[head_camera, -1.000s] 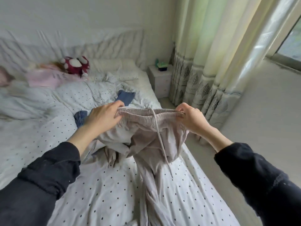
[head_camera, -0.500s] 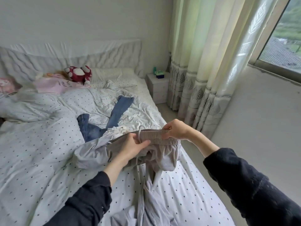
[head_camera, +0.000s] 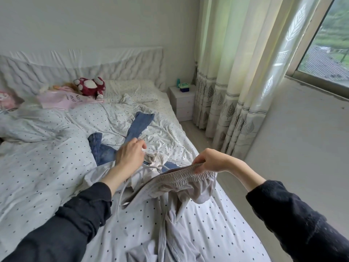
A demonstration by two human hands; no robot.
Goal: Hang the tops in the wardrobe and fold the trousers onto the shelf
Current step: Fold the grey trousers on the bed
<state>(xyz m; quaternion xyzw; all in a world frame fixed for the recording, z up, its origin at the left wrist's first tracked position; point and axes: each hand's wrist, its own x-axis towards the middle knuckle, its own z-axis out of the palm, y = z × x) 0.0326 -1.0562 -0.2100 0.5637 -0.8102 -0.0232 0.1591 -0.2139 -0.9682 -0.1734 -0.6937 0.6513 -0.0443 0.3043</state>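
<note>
Two pairs of trousers are here: one pair of grey trousers [head_camera: 181, 188] and one pair of blue jeans [head_camera: 136, 129]. Both lie on the bed [head_camera: 47, 167], which has a white sheet with little dots. One red soft toy [head_camera: 90, 87] sits by the pillows (near a small white table [head_camera: 183, 103] and long curtains [head_camera: 236, 72]). The right hand [head_camera: 209, 160] pinches the stretchy waistband and lifts it up. The left hand [head_camera: 130, 155] reaches down to the crumpled grey cloth just above the jeans, fingers bent; I cannot tell if it holds anything.
</note>
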